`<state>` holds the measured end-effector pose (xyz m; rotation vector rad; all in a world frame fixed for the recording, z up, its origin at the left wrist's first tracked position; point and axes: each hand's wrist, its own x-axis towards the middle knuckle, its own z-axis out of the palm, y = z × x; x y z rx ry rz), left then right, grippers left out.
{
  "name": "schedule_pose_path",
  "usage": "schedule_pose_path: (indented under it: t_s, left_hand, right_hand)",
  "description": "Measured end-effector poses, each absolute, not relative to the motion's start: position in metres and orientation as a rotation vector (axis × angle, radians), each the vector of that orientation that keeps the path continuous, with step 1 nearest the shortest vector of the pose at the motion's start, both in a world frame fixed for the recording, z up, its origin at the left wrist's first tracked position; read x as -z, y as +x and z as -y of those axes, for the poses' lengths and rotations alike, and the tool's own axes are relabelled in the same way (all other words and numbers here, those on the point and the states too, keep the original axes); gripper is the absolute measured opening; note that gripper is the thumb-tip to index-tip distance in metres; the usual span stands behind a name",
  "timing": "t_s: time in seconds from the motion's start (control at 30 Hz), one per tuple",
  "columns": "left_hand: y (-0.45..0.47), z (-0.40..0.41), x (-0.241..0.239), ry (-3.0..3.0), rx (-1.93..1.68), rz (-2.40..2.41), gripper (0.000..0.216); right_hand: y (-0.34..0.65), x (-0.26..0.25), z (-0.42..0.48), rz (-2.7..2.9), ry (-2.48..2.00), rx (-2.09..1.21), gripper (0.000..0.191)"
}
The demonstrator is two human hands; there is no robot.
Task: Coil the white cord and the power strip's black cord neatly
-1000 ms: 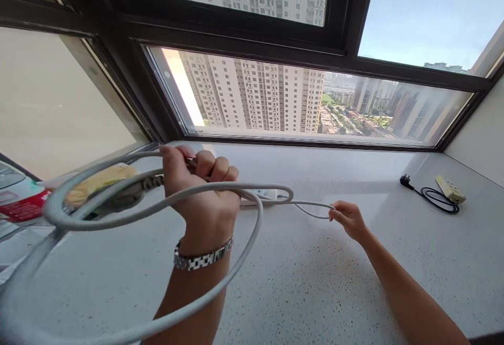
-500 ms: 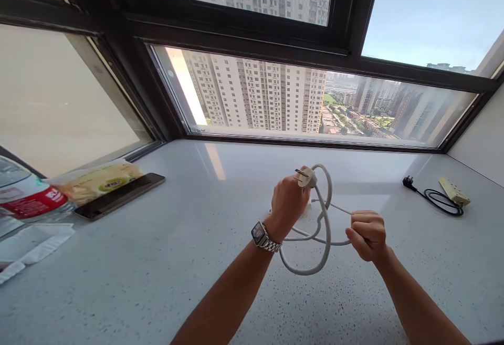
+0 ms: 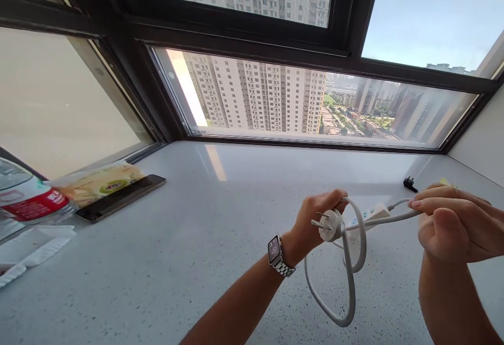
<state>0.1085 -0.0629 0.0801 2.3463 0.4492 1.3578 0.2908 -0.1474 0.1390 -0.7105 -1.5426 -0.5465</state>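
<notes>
My left hand [image 3: 315, 221], a metal watch on its wrist, grips coiled loops of a white power cable [image 3: 346, 282] near its three-pin plug [image 3: 328, 225]. The loops hang below the hand above the speckled sill. My right hand [image 3: 452, 224] is raised close to the camera and pinches the same cable, stretched taut between both hands. The white power strip [image 3: 372, 213] at the cable's end shows just behind the loops.
A speckled grey windowsill [image 3: 189, 261] runs under a dark-framed window. At far left lie a black phone [image 3: 122, 197], a yellow snack packet [image 3: 98, 183] and a plastic bottle [image 3: 23, 200]. A black plug [image 3: 409, 182] shows at right, partly behind my right hand.
Both hands have moved right and nearer the camera. My right hand has risen and pulled the cable taut. The plug now points left, and the power strip has come off the sill.
</notes>
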Motion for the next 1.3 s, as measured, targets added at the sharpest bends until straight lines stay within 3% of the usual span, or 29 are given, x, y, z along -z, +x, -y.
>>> schedule_pose_path:
  t_s: [0.1,0.5,0.67,0.87,1.07,1.3]
  left_hand:
    - [0.107,0.058,-0.076,2.392,-1.385,-0.442,0.015]
    - [0.100,0.042,-0.077,2.207,-1.259,-0.469,0.016]
    - [0.094,0.032,-0.086,2.078,-1.330,-0.490,0.025]
    - [0.078,0.018,-0.098,1.382,-1.283,-0.497,0.041]
    - [0.051,0.012,-0.124,0.751,-1.303,-0.521,0.037]
    - [0.020,0.010,-0.143,0.293,-1.578,-0.428,0.041]
  right_hand:
    - [0.267,-0.145,0.142,1.553,-0.559,0.564,0.025]
    - [0.242,-0.119,0.103,1.331,-0.489,-0.395,0.038]
    - [0.256,-0.117,0.093,1.482,-0.654,-0.298,0.031]
    - [0.277,-0.110,0.077,1.624,-1.002,-0.071,0.011]
    - [0.296,-0.085,0.049,1.567,-1.347,-0.154,0.037]
    - [0.331,-0.045,0.022,1.486,-1.349,-0.296,0.060]
